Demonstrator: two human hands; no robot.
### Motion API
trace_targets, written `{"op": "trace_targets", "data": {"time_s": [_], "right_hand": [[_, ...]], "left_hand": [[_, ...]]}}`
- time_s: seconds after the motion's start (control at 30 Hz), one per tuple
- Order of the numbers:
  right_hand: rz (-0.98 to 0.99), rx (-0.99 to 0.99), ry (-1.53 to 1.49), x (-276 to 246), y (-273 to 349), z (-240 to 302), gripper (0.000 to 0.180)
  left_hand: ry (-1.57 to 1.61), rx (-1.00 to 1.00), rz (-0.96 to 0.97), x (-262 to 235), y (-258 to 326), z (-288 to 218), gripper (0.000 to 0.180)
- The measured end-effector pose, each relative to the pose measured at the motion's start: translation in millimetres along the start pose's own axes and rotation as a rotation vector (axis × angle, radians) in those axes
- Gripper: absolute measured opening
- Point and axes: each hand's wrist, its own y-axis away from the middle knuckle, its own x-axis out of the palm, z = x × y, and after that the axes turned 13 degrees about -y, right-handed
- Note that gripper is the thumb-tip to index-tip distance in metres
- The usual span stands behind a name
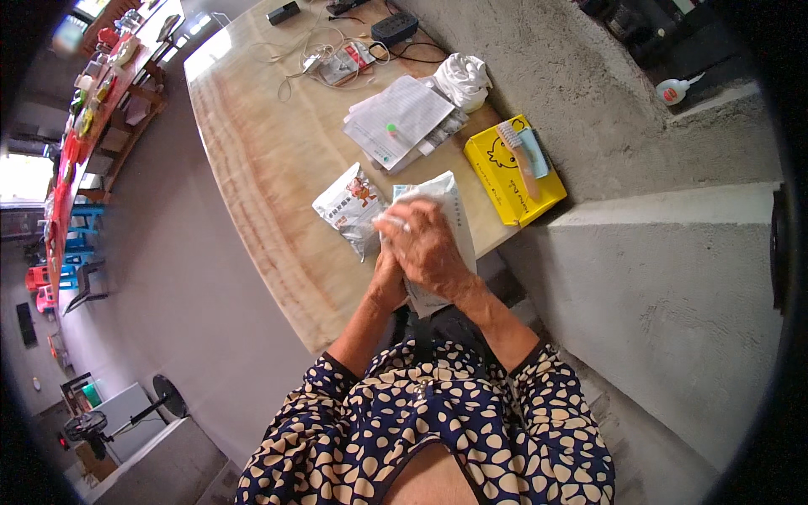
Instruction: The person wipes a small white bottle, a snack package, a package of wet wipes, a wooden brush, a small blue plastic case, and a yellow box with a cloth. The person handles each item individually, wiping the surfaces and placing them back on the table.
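The person's right hand [427,246] lies on top of a pale blue-and-white pouch [446,220], its fingers curled over the pouch's upper left edge in a closed grip; the knuckles face the camera and the fingertips [392,222] press at the packet's corner. The left hand [387,284] sits underneath and just behind the right, mostly hidden by it, so only the wrist and heel of the palm show; it touches the pouch from below, but whether its grip is clenched cannot be told from here.

The pouch is held at the near edge of the wooden worktop [269,168], partly over it and partly over the person's lap. Its long axis runs from the person's body away toward the far right, with the top end pointing at the yellow box [503,181] and the lower end tucked behind the right wrist.

Just beside the hands on the left, a second white snack packet [351,204] with an orange picture lies flat on the worktop, touching or nearly touching the held pouch. A comb [515,151] rests on the yellow box. Farther off lie a stack of papers [402,119], a crumpled white bag [463,77] and a tangle of cables [324,50].
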Motion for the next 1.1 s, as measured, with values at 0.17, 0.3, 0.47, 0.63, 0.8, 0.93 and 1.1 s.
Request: {"op": "trace_targets", "data": {"time_s": [0.17, 0.3, 0.47, 0.63, 0.8, 0.93, 1.1], "right_hand": [[-0.171, 0.133, 0.151, -4, -32, -2, 0.033], [-0.183, 0.164, 0.178, -4, -39, 3, 0.037], [-0.094, 0.058, 0.077, -2, -2, 36, 0.038], [-0.075, -0.030, 0.162, -12, 20, 39, 0.034], [-0.183, 0.090, 0.264, -35, -26, 20, 0.041], [-0.163, 0.171, 0.231, -45, -14, 11, 0.046], [-0.040, 0.184, 0.261, -46, 50, 31, 0.050]], "left_hand": [[0.326, -0.328, 0.047, 15, 3, -52, 0.072], [0.299, -0.173, 0.060, 13, -2, -48, 0.072], [0.451, -0.178, -0.080, 4, -6, -51, 0.068], [0.473, -0.181, -0.007, -5, -7, -62, 0.070], [0.435, -0.165, 0.030, 12, 1, -74, 0.068], [0.474, -0.132, 0.025, 10, -2, -71, 0.069], [0.509, -0.109, -0.036, 1, -1, -75, 0.069]]}}
